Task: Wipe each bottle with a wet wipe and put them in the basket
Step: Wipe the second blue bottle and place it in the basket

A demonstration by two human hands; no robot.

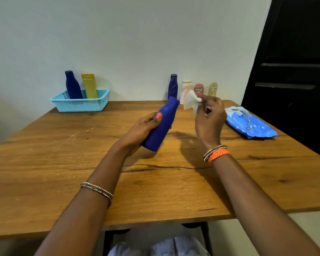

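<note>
**A:** Where does the wiping stand?

**B:** The left hand (146, 126) is wrapped round the lower body of a blue bottle (162, 124), tilted with its cap end pointing toward the far edge of the worktop (63, 163), held clear above the middle. The right hand (210, 117) pinches a wipe (191, 100) in its fingertips just beside the cap, not touching it.

**A:** So how should the person go about it?

**B:** Probably spread the wipe over the palm first; bunched, it would cover little. Then stroke from cap to base while the left hand turns the bottle, so the part under the fingers gets cleaned too.

**A:** And then?

**B:** Into the basket (81, 106) at the far left corner, where two bottles already stand. Four more (199, 89) wait along the far edge, and the wipe pack (251, 122) lies near the right edge.
</note>
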